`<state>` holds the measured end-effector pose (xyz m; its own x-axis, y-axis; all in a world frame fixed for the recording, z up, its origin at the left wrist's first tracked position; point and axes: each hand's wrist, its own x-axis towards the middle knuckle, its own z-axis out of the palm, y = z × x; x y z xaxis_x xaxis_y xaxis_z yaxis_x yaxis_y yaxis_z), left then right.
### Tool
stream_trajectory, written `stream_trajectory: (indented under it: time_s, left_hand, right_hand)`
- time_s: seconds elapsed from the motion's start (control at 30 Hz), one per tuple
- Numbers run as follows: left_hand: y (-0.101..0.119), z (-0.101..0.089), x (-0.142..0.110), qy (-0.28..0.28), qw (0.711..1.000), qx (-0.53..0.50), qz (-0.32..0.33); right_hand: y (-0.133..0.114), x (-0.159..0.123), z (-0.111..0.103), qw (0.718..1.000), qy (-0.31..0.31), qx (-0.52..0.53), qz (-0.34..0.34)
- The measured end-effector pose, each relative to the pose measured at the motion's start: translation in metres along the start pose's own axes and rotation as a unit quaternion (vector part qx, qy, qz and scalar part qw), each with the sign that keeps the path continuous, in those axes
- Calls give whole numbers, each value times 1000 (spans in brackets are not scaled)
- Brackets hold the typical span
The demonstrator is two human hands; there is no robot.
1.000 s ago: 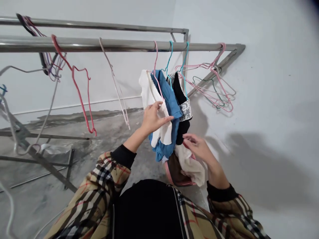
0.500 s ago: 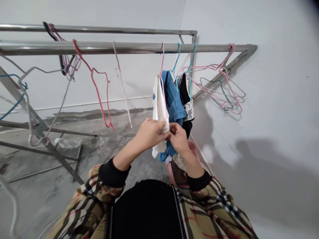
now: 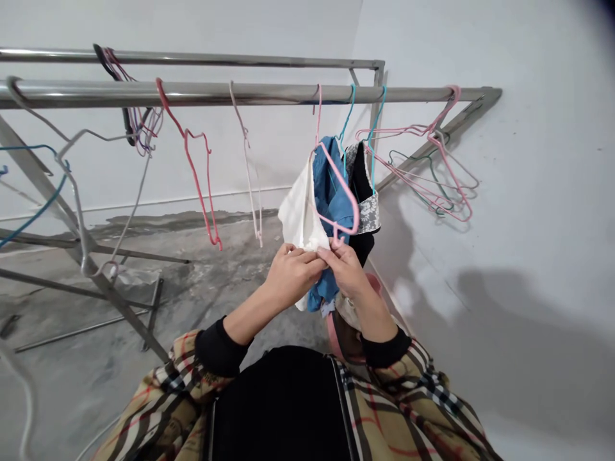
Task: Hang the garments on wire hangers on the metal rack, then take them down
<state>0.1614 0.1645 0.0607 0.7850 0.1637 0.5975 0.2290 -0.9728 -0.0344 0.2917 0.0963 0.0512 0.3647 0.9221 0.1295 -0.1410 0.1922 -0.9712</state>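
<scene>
A white cloth garment [image 3: 300, 211] hangs partly on a pink wire hanger [image 3: 353, 198], whose near end sticks out bare. My left hand [image 3: 298, 272] is closed on the garment's lower edge. Right beside it, my right hand [image 3: 344, 269] pinches the same edge, just below the hanger's near end. Behind the hands a blue garment [image 3: 331, 186] hangs from a turquoise hanger [image 3: 341, 131]. Past it, a black garment with white lace [image 3: 369, 214] hangs on another turquoise hanger [image 3: 379, 121].
A metal rack [image 3: 269, 95] spans the view. On its left hang a red hanger [image 3: 189, 160], a pale pink hanger [image 3: 247, 160] and a grey hanger [image 3: 77, 186]. Several pink hangers [image 3: 442, 141] cluster at the right end. A pink basin [image 3: 335, 336] with cloth stands below my right arm.
The pink hanger has turned, so its near end now juts out to the right of the white garment. The garment is spread wider to the left, with both hands still on its edge.
</scene>
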Motion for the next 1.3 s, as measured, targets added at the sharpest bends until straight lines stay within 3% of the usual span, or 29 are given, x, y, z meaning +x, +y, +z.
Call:
stream_trajectory:
  time_s: [0.13, 0.27, 0.37, 0.47, 0.57, 0.63, 0.7, 0.77, 0.87, 0.97, 1.03, 1.13, 1.3]
  left_hand:
    - [-5, 13, -7, -77, 989, -106, -64]
    - [-7, 22, -15, -151, 946, -238, -159]
    - [-3, 23, -17, -179, 904, -335, -199]
    - [5, 22, -15, -209, 844, -457, -187]
    - [15, 22, -11, -243, 766, -573, -163]
    - [20, 24, -7, -263, 743, -601, -135]
    - [21, 26, -2, -260, 761, -584, -110]
    - [19, 29, 3, -211, 807, -543, -100]
    - [15, 32, 16, -67, 883, -454, -95]
    - [10, 36, 35, 52, 926, -362, -93]
    - [7, 42, 50, 88, 936, -326, -97]
    - [-1, 59, 74, 97, 937, -307, -135]
    - [-17, 89, 103, 86, 903, -334, -254]
  right_hand:
    - [21, 4, -6, 998, 42, -40, 1]
    - [40, -5, -29, 986, 36, -163, 7]
    - [52, -24, -47, 982, -34, -178, 58]
    - [74, -48, -56, 962, -122, -218, 106]
    - [102, -70, -57, 947, -137, -244, 161]
    - [113, -82, -60, 948, -113, -241, 177]
    - [111, -91, -68, 954, -79, -233, 171]
    - [98, -98, -83, 960, -34, -226, 163]
    - [67, -111, -113, 957, 60, -239, 152]
    - [37, -124, -144, 939, 152, -276, 138]
    - [22, -130, -162, 925, 194, -304, 122]
    - [10, -130, -188, 898, 239, -357, 99]
    - [23, -110, -220, 813, 304, -477, 139]
